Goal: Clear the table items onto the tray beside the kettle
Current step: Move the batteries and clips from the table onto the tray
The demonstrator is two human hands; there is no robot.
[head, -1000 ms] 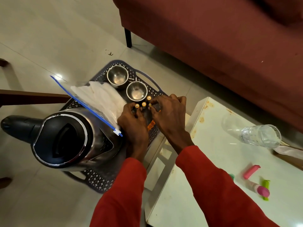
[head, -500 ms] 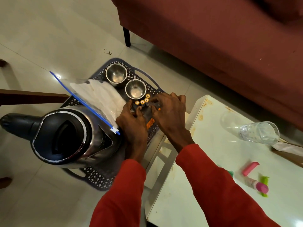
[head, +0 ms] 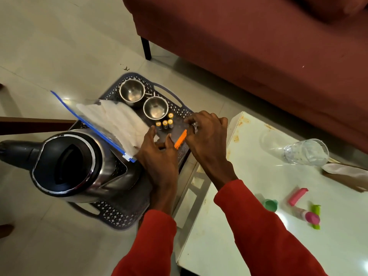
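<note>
A dark perforated tray (head: 185, 111) carries a steel kettle (head: 67, 166), a clear zip bag (head: 113, 124) of white sheets, two steel cups (head: 132, 92) (head: 156, 108) and several small batteries (head: 165, 123) standing upright, free of my hands. My left hand (head: 159, 158) rests on the tray with fingers spread, one fingertip touching an orange-edged clear pack (head: 180, 139). My right hand (head: 207, 136) curls around the far side of that pack. On the white table (head: 229, 226) lie a glass on its side (head: 306, 152), a pink stick (head: 297, 196), a green cap (head: 270, 205) and a pink-capped tube (head: 310, 217).
A red sofa (head: 258, 46) with a dark leg (head: 146, 48) stands behind the tray and table. A brown wooden bar (head: 29, 125) juts in from the left. Pale tiled floor (head: 59, 46) surrounds the tray. A cloth-like thing (head: 346, 172) lies at the table's right edge.
Both hands have drawn back from the batteries, which now stand alone beside the nearer cup. The orange-edged pack has come into full view between my hands.
</note>
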